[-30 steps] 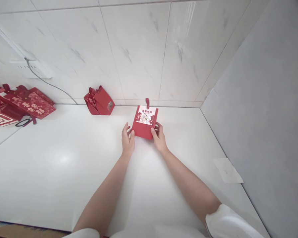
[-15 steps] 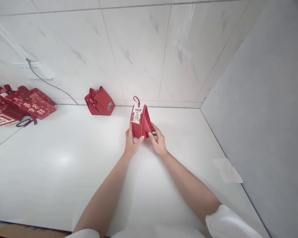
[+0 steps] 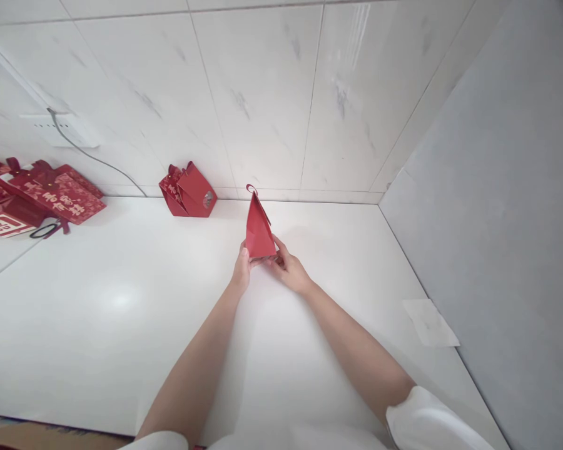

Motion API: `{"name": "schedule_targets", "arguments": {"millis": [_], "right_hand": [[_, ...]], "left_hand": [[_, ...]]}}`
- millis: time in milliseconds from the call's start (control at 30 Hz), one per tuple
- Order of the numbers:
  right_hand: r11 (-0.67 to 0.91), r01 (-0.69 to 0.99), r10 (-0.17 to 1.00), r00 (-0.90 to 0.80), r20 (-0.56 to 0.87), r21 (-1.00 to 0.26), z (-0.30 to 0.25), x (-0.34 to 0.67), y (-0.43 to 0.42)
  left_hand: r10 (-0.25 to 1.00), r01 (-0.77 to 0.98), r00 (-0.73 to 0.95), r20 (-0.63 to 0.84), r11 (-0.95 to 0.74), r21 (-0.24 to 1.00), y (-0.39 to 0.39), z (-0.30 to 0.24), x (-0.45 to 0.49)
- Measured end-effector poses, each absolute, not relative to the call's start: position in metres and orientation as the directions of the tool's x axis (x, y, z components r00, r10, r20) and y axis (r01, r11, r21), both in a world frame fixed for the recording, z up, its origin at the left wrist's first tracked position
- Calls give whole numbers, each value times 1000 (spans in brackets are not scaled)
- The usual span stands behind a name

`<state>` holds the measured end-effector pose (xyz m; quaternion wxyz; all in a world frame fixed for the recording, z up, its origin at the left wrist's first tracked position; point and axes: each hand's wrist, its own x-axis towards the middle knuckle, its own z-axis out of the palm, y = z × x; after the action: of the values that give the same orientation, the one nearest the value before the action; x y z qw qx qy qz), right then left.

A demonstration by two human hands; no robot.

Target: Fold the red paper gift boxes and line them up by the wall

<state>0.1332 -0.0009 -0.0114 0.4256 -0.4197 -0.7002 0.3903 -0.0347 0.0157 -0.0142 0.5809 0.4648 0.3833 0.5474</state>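
A red paper gift box (image 3: 259,230) with a pointed top and a small ribbon loop (image 3: 251,188) stands between my two hands. One of its plain, triangular sides faces me. My left hand (image 3: 243,270) grips the lower left edge, thumb against the front. At the lower right, my right hand (image 3: 291,270) holds the base, with some fingers behind or under it. Both hands are closed on the box, and part of their fingertips is hidden by it.
Two red boxes (image 3: 192,194) lean together by the tiled wall. More red gift bags (image 3: 65,195) with ribbons and a dark ring-shaped object (image 3: 44,231) are at the far left. A grey cable (image 3: 94,160) hangs from a socket. A white paper (image 3: 430,322) lies at right beside the grey panel (image 3: 511,206).
The gift box has been turned between my hands. Its printed white label faced me before, and now a plain red side does. Both hands have shifted slightly left.
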Motion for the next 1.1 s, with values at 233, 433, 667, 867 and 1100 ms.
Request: {"name": "schedule_targets", "arguments": {"millis": [233, 433, 667, 867, 1100], "right_hand": [[350, 190, 930, -189, 316, -917, -18, 133, 4], [321, 145, 941, -158, 299, -936, -15, 134, 3], [293, 160, 952, -145, 271, -943, -17, 133, 4], [274, 149, 959, -121, 257, -950, -21, 133, 5], [278, 123, 958, -115, 264, -953, -20, 133, 6]], "left_hand": [[973, -429, 213, -84, 171, 887, 12, 5, -36], [863, -585, 481, -155, 447, 677, -2, 18, -29], [822, -579, 544, -169, 513, 634, 0, 17, -32], [805, -557, 564, -184, 535, 635, 2, 15, -33], [810, -549, 555, -188, 526, 650, 3, 12, -34]]}}
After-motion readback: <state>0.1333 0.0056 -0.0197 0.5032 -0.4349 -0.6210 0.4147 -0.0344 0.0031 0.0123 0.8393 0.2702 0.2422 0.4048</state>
